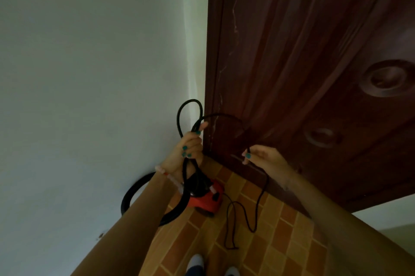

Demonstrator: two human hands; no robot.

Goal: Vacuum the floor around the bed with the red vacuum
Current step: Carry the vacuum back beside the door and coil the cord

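Observation:
The red vacuum (206, 200) sits on the tiled floor in the corner between the white wall and the dark wooden door. Its thick black hose (129, 197) curls along the wall behind my left forearm. My left hand (190, 150) grips several loops of the black power cord (186, 109), held up above the vacuum. My right hand (262, 157) pinches a stretch of the same cord between thumb and fingers. From there the cord hangs down and lies in loose bends on the floor.
A dark red wooden door (314, 73) with carved round panels fills the right side. A plain white wall (89, 73) is on the left. The floor (280, 242) has orange-brown brick-pattern tiles. My shoes (195, 262) show at the bottom edge.

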